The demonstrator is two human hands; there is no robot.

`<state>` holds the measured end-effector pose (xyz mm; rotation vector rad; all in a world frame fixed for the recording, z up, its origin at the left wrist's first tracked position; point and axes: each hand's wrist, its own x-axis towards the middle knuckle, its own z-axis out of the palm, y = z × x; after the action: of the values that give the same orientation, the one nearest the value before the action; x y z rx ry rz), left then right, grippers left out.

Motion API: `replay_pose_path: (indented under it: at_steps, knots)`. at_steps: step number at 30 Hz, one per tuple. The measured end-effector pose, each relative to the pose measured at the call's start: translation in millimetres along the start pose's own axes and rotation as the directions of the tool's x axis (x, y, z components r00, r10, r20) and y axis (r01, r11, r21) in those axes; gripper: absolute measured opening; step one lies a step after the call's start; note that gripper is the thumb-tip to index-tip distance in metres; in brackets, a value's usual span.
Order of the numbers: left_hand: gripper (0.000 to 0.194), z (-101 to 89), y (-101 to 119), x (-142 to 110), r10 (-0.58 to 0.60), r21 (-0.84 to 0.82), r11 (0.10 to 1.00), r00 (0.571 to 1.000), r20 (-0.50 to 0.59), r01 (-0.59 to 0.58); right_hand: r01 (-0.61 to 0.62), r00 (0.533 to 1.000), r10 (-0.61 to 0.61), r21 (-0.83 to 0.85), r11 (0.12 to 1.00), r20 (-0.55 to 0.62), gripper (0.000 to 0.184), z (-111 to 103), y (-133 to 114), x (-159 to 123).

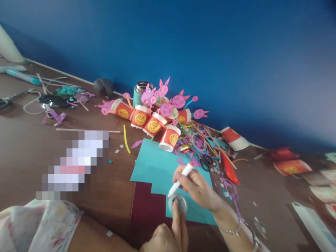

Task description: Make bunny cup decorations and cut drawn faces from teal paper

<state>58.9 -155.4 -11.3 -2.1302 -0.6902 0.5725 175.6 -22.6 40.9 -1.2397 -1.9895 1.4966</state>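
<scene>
Right hand (195,185): your fingers are closed in a narrow pinch on a white marker (182,178), held partway along the barrel. Left hand (166,236): two fingers reach out side by side and press down on a clear round piece (184,207); the others fold under, and you cannot tell from here whether they close on anything.

Marker: slim white barrel, red at the rear end, small reddish tip. Long axis runs on a slant, rear end up and to the right, tip down and to the left. Tip is at the left rim of the round piece; actual contact too fine to tell.

Round piece: see-through, pale rim, dark spot near your fingertip. It lies flat over the lower part of a turquoise sheet (160,159), close to the stepped cut in that sheet's left side. A dark red sheet (148,206) shows under the cut. Beyond the turquoise sheet's far edge, red paper cups (170,138) cluster; purple-handled scissors (232,190) lie just beyond your right wrist.
</scene>
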Motion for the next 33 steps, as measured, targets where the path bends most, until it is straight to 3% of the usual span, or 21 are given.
replay_pose_path:
  at_steps: [13,26,33]
  knots:
    - [0.053,-2.5,-8,2,0.056,-0.052,0.997,0.998,0.016,-0.055,0.068,0.974,-0.035,-0.141,0.988,0.224,0.031,7,-2,21]
    - [0.047,3.5,-9,-2,-0.027,-0.143,0.990,0.996,-0.089,0.014,0.060,0.957,0.014,-0.247,0.967,0.289,0.033,8,-4,26]
    - [0.044,8.0,-5,-2,-0.113,-0.190,0.978,0.982,-0.154,0.082,0.055,0.971,0.002,-0.229,0.972,0.240,0.032,6,0,27]
